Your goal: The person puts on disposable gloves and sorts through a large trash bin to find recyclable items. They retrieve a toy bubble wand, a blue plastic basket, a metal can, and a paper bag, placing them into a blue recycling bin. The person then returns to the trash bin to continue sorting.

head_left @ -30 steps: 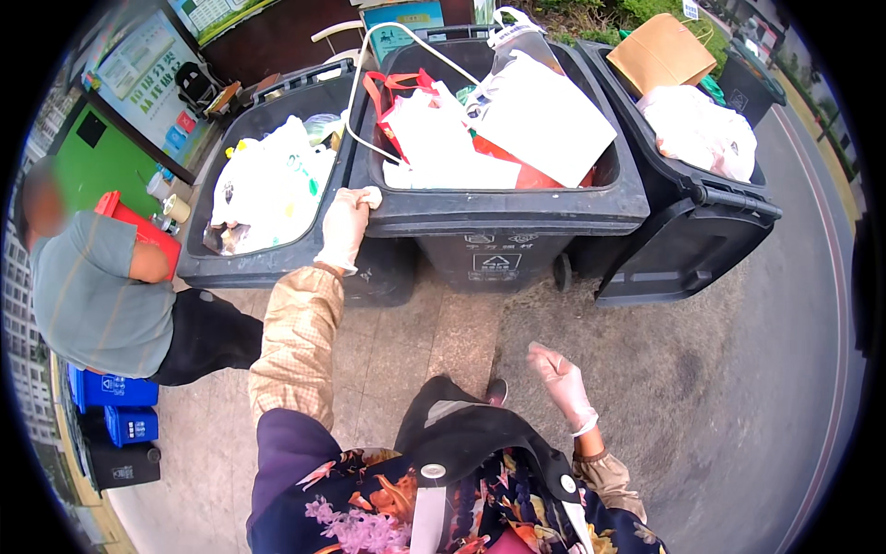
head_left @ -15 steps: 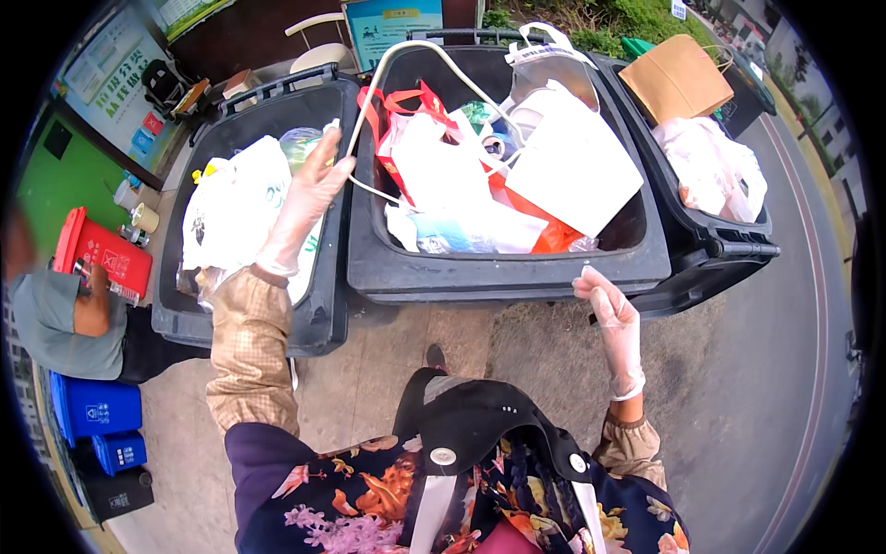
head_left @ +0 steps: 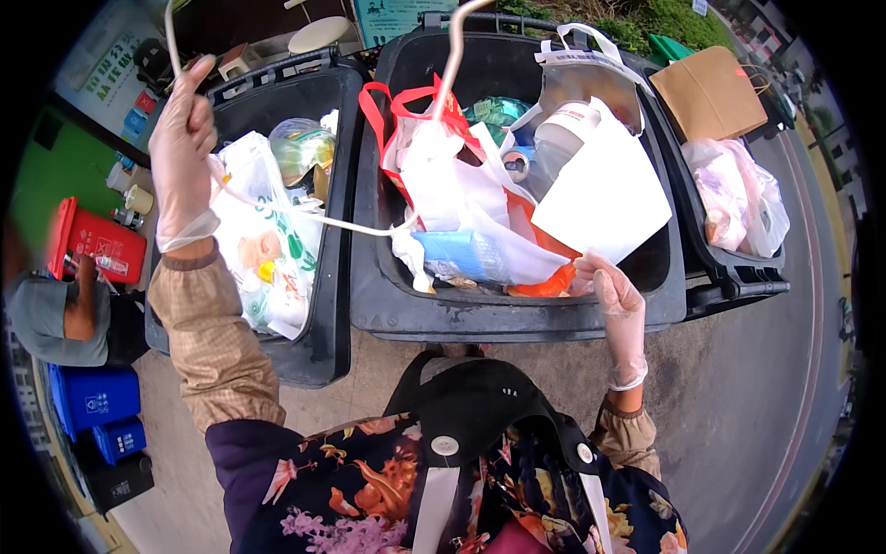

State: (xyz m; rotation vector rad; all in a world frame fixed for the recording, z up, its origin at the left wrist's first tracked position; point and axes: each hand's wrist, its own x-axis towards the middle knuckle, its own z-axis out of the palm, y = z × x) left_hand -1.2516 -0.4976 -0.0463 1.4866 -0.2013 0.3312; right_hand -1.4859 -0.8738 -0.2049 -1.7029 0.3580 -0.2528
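Note:
My gloved left hand point(head_left: 185, 138) is raised over the left black bin point(head_left: 323, 305), shut on a thin white bent rod point(head_left: 450, 65). The rod loops out of the top of the picture and comes down into a white plastic bag with red handles point(head_left: 443, 185) in the middle black bin point(head_left: 517, 319). A thin white strip point(head_left: 305, 214) runs from below that hand to the bag. My gloved right hand point(head_left: 614, 305) is at the middle bin's front rim, its fingertips pinching the lower corner of a white paper bag point(head_left: 600, 194).
The left bin holds a printed white plastic bag point(head_left: 263, 240). The right bin point(head_left: 729, 277) holds pale plastic bags point(head_left: 738, 194), with a brown cardboard box point(head_left: 706, 88) behind. At the left a person in grey point(head_left: 55, 314) crouches by a small red bin point(head_left: 92, 245) and small blue bins point(head_left: 92, 402).
My left hand left the bin rim and rose with the white rod. My right hand came up from waist height to the white paper bag's corner. The bins are nearer.

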